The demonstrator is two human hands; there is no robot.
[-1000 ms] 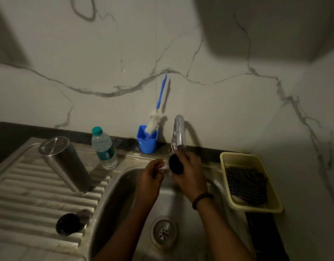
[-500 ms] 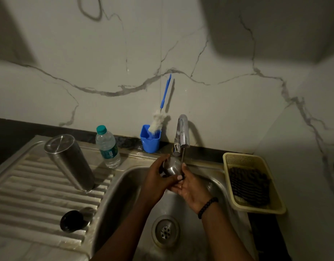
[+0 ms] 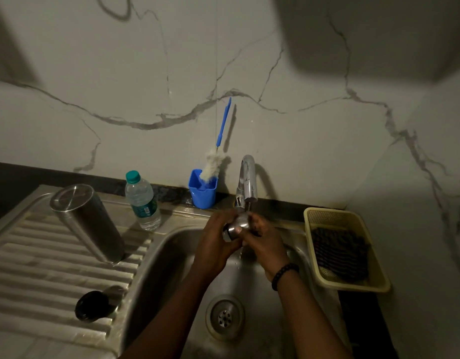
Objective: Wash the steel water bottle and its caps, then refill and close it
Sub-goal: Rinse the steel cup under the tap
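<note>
A steel cap (image 3: 236,225) is clasped between my left hand (image 3: 217,240) and my right hand (image 3: 266,242) directly under the tap (image 3: 247,178), over the sink basin (image 3: 299,317). Water trickles down below the cap. The steel bottle (image 3: 87,222) stands upside down on the ribbed drainboard (image 3: 29,268) at the left. A second, dark cap (image 3: 94,304) lies on its side near the drainboard's front, beside the basin edge.
A small plastic water bottle (image 3: 142,200) stands behind the basin. A blue cup (image 3: 203,191) at the wall holds a bottle brush (image 3: 217,154). A cream basket (image 3: 344,248) with a dark cloth sits at the right. The drain (image 3: 225,317) lies below my wrists.
The cap has turned from its dark inside facing me to its steel outside. My left hand has closed around it with the right, and both hands sit slightly lower under the tap.
</note>
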